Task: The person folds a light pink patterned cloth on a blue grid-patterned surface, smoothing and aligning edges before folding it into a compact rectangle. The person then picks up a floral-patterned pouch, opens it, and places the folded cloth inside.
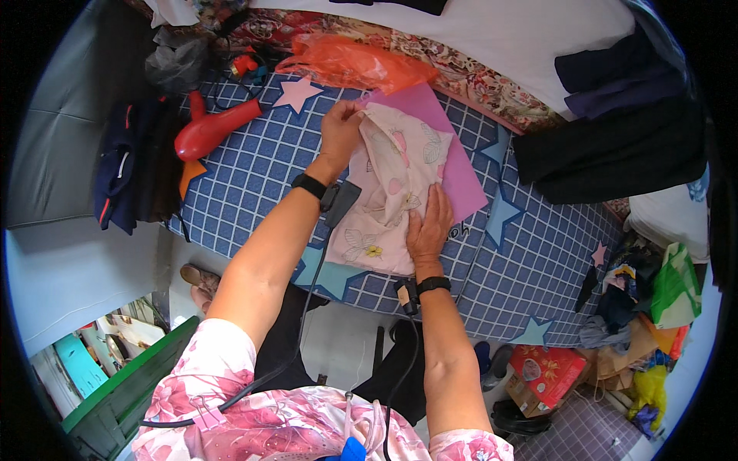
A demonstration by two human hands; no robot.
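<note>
A pale pink garment or cloth (380,230) with printed strawberries and leaves lies folded in front of me, its surface creased. My left hand (340,132) pinches its far left corner between thumb and fingers. Flat against its right edge rests my right hand (429,227), the fingers pointing away from me. Part of a bright pink sheet (461,190) shows from under the cloth at the right and far side; the rest is hidden. Both lie on a blue checked mattress or padded cover (259,184) with star prints.
A red hair dryer (213,132) lies to the left, beside folded dark clothes (130,161). Beyond the cloth is a crumpled orange plastic bag (357,60). Black garments (611,155) are spread at the right. Boxes, including a red one (548,371), stand on the floor at lower right.
</note>
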